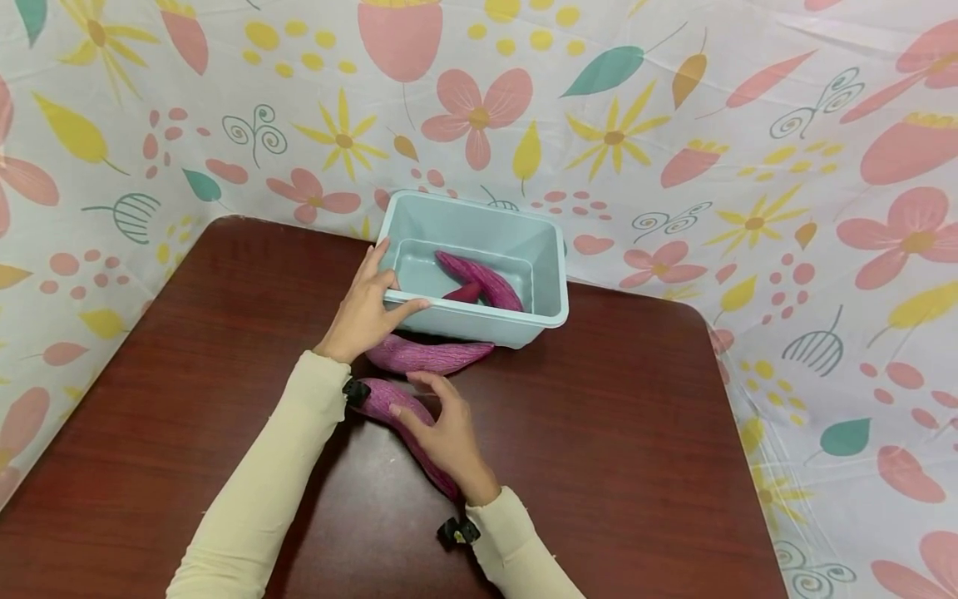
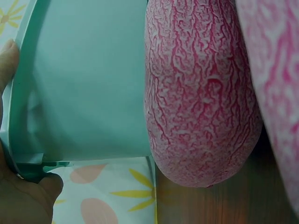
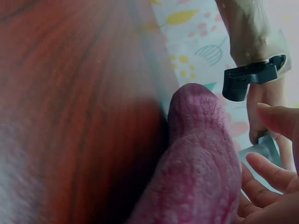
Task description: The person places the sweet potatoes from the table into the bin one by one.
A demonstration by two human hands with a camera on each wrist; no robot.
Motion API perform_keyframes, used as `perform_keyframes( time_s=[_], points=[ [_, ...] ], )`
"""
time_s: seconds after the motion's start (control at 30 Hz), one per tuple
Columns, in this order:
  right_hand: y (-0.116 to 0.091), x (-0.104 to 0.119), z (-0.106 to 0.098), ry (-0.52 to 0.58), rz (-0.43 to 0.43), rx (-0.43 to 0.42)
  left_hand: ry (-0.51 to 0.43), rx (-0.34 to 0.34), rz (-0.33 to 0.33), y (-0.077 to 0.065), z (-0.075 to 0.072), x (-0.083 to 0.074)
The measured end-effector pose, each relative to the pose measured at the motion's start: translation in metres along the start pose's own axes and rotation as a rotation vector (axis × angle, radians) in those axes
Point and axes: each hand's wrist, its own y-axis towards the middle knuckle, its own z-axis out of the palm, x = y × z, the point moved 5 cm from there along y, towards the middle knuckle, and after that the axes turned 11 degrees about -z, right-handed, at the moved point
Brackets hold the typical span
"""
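A pale blue plastic bin (image 1: 516,332) stands at the table's back edge. My left hand (image 1: 364,309) grips its left front corner, thumb over the front rim. Inside lie two purple sweet potatoes, one long and wrinkled (image 1: 490,279), the other a darker, partly hidden one (image 1: 466,292). Another purple sweet potato (image 1: 430,356) lies along the bin's front, its left end behind my left hand. Nearest me rests a curved purple sweet potato (image 1: 380,401). Over it my right hand (image 1: 449,433) hovers with fingers spread; contact is not visible in the right wrist view.
The dark wooden table (image 1: 614,466) extends to both sides of the hands. Floral cloth (image 1: 644,166) hangs right behind the bin and at both sides. A black wrist camera (image 1: 357,392) on the left arm overlaps the near sweet potato's far end.
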Motion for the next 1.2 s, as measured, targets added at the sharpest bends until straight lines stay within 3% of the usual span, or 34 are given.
perform_keyframes(
  time_s=[0.3,1.2],
  points=[
    [-0.006,-0.005,0.004,0.015,0.062,0.008,0.001,0.000,-0.008,0.000,0.000,0.001],
    [-0.009,-0.014,0.013,-0.008,0.099,0.049,0.002,-0.003,-0.007,0.002,0.001,0.002]
  ],
)
